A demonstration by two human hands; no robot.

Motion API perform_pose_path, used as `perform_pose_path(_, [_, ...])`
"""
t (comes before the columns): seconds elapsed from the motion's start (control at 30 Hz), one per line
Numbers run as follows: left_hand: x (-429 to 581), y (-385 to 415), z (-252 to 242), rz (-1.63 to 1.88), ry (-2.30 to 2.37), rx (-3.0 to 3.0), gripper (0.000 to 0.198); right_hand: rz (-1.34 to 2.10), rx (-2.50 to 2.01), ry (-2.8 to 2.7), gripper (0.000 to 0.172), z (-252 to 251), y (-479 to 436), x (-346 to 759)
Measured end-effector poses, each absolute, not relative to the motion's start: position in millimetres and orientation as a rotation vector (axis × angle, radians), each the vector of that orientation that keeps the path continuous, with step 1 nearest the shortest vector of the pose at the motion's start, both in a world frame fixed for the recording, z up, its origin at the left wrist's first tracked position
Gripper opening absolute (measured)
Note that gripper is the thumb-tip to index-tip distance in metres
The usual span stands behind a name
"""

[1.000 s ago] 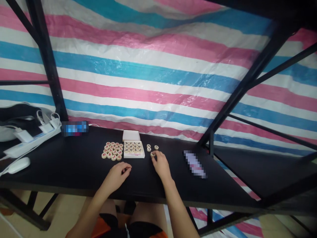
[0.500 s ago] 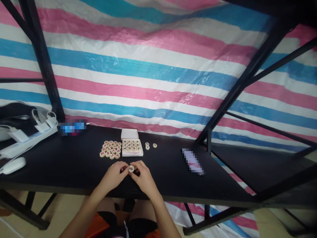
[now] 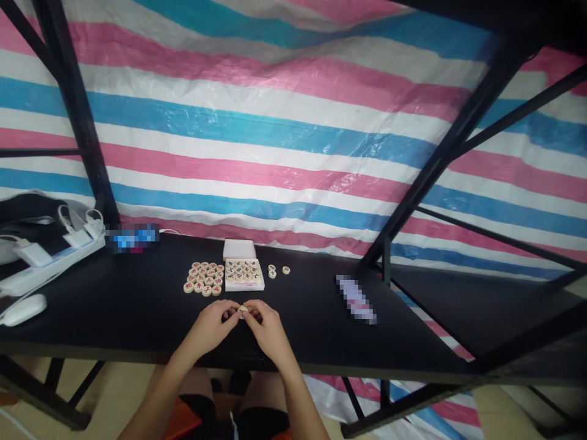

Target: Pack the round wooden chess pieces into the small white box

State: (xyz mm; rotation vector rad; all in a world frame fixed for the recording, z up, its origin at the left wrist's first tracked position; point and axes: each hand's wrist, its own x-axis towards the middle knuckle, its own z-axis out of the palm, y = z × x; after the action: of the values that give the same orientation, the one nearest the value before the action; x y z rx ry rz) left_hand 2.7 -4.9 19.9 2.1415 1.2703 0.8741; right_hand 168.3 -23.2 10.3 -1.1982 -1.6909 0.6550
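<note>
Between the fingertips of my left hand [image 3: 217, 322] and my right hand [image 3: 265, 324] is a round Chinese chess piece [image 3: 243, 311], pale with a dark mark, partly covered by the thumbs. Both hands are closed in a pinch just above the black table, near its front edge. Beyond them stands an open white box [image 3: 244, 286] holding rows of pieces with black characters. To its left lies a block of pieces with red characters [image 3: 204, 278]. Right of the box are two touching pieces [image 3: 272, 272] and one apart [image 3: 286, 270].
A blurred-out flat object [image 3: 356, 299] lies on the right of the black table [image 3: 137, 324]. At the left are a white power strip [image 3: 55, 263] with plugs, a white mouse-like object [image 3: 26, 309] and another blurred-out item [image 3: 132, 238]. Black metal posts and a striped sheet stand behind.
My right fingers and thumb have drawn in over the chess piece, covering more of its face. The view has shifted slightly; the box and the other pieces stay where they were.
</note>
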Motion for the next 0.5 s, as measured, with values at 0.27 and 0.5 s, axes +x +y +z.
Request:
perform_pose_path(0.27, [1.2, -1.7, 15.0, 0.83, 1.269, 2.112, 0.027, 0.755, -1.219, -1.609, 0.019, 13.4, -22.6, 168.9])
perform_pose_path(0.5, [0.1, -1.8, 14.9, 0.914, 1.257, 2.035, 0.03, 0.779, -1.222, -1.586, 0.019, 12.0, -21.8, 169.3])
